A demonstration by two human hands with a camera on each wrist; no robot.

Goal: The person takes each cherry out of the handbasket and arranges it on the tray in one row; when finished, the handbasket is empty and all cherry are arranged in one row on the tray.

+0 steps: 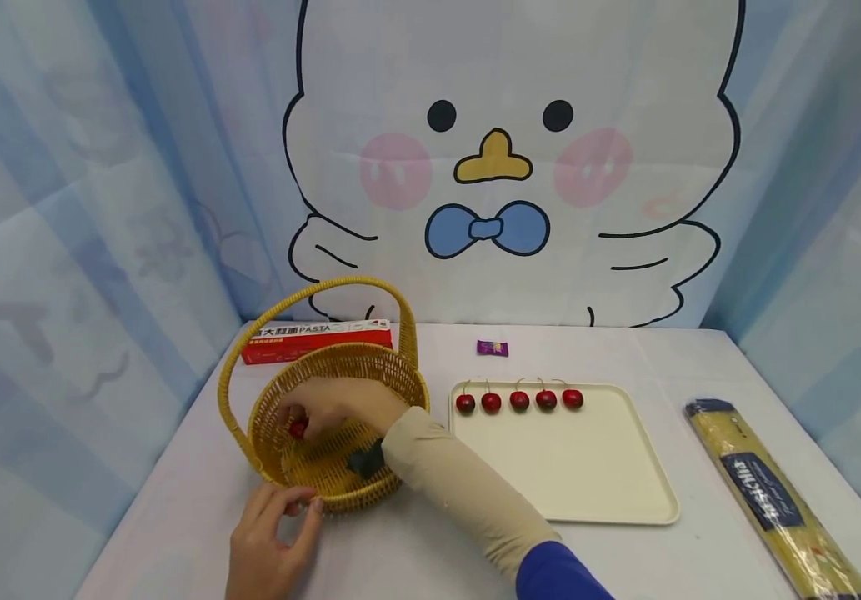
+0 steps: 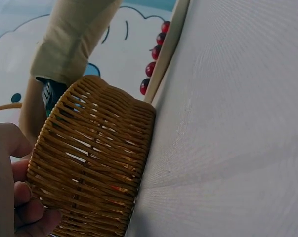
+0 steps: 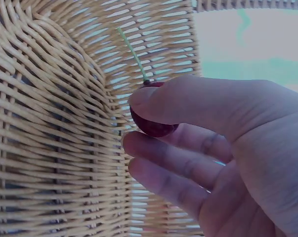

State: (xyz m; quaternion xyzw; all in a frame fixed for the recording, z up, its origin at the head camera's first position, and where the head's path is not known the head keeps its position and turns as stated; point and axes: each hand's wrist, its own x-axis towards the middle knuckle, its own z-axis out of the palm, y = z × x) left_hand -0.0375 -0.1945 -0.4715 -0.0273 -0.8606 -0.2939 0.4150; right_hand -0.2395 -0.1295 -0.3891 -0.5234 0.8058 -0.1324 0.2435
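Inside the wicker basket [image 1: 358, 502], my right hand [image 1: 334, 403] pinches a dark red cherry [image 3: 156, 126] between thumb and fingers. The cherry's green stem points up and away from the hand in the right wrist view. With its thumb and fingers at the near rim, my left hand [image 1: 271, 542] holds the basket, which tips toward me. Several cherries [image 1: 519, 401] with stems line the back edge of a cream tray [image 1: 565, 467], to the right of the basket. No other cherry shows in the visible part of the basket floor.
A red pasta box [image 1: 317, 337] lies behind the basket, under its tall arched handle [image 1: 355, 282]. Beyond the tray is a small purple wrapped packet [image 1: 493, 348]. A long bag of noodles [image 1: 771, 500] lies at the table's right side. Printed curtains enclose the table.
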